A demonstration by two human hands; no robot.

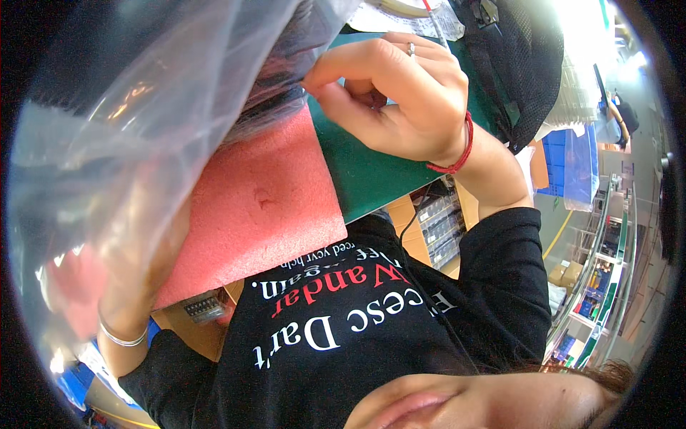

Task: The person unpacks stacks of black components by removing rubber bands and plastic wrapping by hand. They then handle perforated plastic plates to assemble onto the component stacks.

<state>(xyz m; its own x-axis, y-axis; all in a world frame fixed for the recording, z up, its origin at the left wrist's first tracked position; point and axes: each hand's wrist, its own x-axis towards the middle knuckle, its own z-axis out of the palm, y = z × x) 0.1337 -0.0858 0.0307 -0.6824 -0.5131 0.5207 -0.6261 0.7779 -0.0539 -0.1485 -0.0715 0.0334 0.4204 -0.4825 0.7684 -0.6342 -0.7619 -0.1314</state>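
Observation:
A large clear plastic bag point(207, 79) fills the upper left of the head view. Dark, layered items point(275, 86) show through it, but their kind is unclear. My right hand point(400, 96) is at the bag's right edge, thumb and forefinger pinched together on the plastic, the other fingers curled. Behind the bag's cloudy film lies my left hand point(153, 222), its fingers blurred and mostly hidden, over the left part of a pink foam sheet point(264, 207). The foam lies partly under the bag, on a green work surface point(357, 171).
A black mesh bag point(529, 71) stands right of my right hand, near papers point(443, 21) at the top. Below the table edge are cardboard boxes with dark parts in clear trays point(437, 229). Farther right are a blue bin point(568, 161) and shelving point(597, 286).

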